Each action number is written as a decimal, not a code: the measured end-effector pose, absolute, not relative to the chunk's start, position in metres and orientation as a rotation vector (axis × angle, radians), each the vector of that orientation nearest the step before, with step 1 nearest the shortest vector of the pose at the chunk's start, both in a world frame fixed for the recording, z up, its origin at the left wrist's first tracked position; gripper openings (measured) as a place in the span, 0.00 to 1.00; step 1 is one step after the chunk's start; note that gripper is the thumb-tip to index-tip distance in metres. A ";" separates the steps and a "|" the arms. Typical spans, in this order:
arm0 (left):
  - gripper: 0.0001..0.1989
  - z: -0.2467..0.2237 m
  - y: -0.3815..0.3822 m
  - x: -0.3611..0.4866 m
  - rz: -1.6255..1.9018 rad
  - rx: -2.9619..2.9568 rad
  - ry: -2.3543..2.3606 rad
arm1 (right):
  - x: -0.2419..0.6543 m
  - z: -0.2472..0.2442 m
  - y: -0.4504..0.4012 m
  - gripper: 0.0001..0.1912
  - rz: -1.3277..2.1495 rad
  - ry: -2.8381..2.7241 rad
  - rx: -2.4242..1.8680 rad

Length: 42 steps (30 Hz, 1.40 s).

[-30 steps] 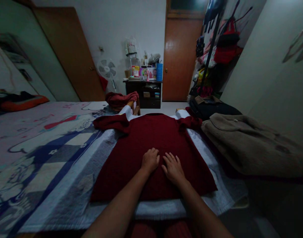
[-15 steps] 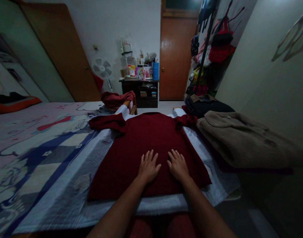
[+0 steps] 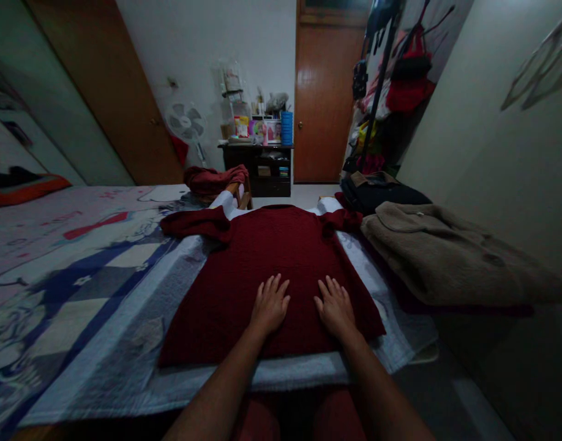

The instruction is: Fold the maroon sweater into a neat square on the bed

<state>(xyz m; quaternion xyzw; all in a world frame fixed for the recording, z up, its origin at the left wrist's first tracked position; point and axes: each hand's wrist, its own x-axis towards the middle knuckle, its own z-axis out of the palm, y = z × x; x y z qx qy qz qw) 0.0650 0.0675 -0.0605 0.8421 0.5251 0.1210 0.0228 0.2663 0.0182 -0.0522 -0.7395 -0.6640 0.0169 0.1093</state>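
A dark red sweater [image 3: 276,257] lies spread flat in front of me, its neck end away from me and its hem near me. Its sleeves reach out to both sides and look bunched or folded. On the lower middle of the sweater rests my left hand [image 3: 270,304], palm down with fingers stretched out. My right hand [image 3: 335,306] lies flat on the same fabric a little to the right, fingers also spread. Neither hand grips anything. Beneath the sweater is a light blue-white cloth [image 3: 303,372], showing along the hem and both sides.
To the right sits a folded brown fleece jacket [image 3: 446,257], with dark folded clothing [image 3: 384,191] behind it. A patterned bedspread [image 3: 79,263] covers the left side. Reddish cloth [image 3: 214,179] is heaped past the left sleeve. Farther back stand a fan [image 3: 187,122] and a dark cabinet [image 3: 258,174].
My hands have slid slightly apart on the sweater, the left one to the left and the right one a little to the right. The view has shifted slightly.
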 end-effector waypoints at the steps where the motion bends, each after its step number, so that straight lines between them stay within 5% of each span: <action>1: 0.23 -0.061 0.068 0.065 0.381 2.607 1.626 | 0.267 -0.052 0.016 0.27 0.059 -1.941 -2.189; 15: 0.23 -0.063 0.070 0.064 0.416 2.591 1.609 | 0.294 -0.009 0.002 0.21 -0.042 -1.796 -2.007; 27: 0.23 -0.049 0.075 0.076 0.282 2.537 1.638 | 0.327 0.020 -0.002 0.22 0.015 -1.718 -2.302; 42: 0.20 0.023 0.191 0.246 0.616 2.625 1.041 | 0.343 0.013 0.005 0.22 0.420 -1.852 -1.968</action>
